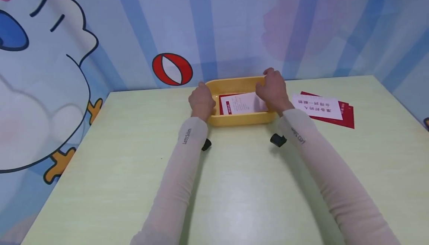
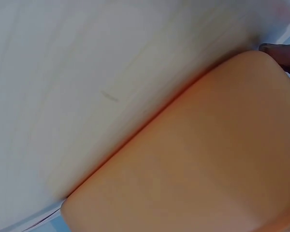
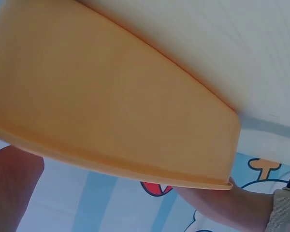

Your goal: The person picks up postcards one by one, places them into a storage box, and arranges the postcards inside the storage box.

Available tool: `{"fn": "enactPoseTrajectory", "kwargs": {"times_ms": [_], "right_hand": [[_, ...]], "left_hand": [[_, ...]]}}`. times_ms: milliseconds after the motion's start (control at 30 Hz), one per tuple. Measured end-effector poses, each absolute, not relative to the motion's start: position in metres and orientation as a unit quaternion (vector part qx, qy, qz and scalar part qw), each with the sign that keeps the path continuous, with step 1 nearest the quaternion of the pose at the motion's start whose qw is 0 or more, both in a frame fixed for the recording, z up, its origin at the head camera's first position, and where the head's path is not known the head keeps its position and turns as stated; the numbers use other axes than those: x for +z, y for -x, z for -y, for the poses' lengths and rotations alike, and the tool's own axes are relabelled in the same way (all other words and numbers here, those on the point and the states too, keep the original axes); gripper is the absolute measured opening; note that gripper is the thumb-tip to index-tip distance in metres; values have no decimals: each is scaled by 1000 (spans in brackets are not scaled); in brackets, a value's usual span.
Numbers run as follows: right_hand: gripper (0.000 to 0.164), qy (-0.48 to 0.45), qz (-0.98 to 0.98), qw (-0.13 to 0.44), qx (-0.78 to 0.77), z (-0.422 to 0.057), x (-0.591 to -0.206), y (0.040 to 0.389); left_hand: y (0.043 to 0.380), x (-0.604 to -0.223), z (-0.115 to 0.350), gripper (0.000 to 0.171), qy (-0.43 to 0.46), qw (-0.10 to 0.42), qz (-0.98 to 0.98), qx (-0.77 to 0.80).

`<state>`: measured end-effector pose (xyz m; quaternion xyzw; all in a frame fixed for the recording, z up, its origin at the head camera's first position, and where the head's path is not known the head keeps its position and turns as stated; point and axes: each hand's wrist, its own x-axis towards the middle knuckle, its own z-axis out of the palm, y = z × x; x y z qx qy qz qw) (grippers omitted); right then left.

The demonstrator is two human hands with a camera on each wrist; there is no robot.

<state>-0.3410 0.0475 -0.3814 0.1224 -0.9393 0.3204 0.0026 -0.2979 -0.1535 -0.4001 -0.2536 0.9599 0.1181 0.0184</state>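
A yellow plastic tray (image 1: 241,120) sits at the far side of the table; its long wall fills much of both wrist views, with its bottom edge along the tabletop. My left hand (image 1: 202,101) grips its left end. At the opposite end, my right hand (image 1: 274,90) holds the rim, its thumb side over the inside. In the right wrist view, the left hand (image 3: 217,205) appears beyond the tray's far corner. Inside the tray lies a white printed card (image 1: 246,102) over a red one (image 1: 222,103). The right hand partly covers the cards' right side.
To the right of the tray, a white card with printed characters (image 1: 316,105) lies over red cards (image 1: 348,117) on the pale table (image 1: 134,144). A patterned wall (image 1: 234,25) with cartoon figures stands right behind the table's back edge.
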Motion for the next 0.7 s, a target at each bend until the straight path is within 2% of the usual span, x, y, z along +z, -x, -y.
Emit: {"fn": "enactPoseTrajectory", "kwargs": {"times_ms": [233, 700], "right_hand": [[54, -124, 958, 49, 255, -64, -381, 345], [58, -91, 961, 51, 257, -75, -370, 345]], "left_hand": [[298, -402, 153, 54, 252, 15, -961, 116], [301, -399, 154, 59, 248, 14, -961, 122]]}}
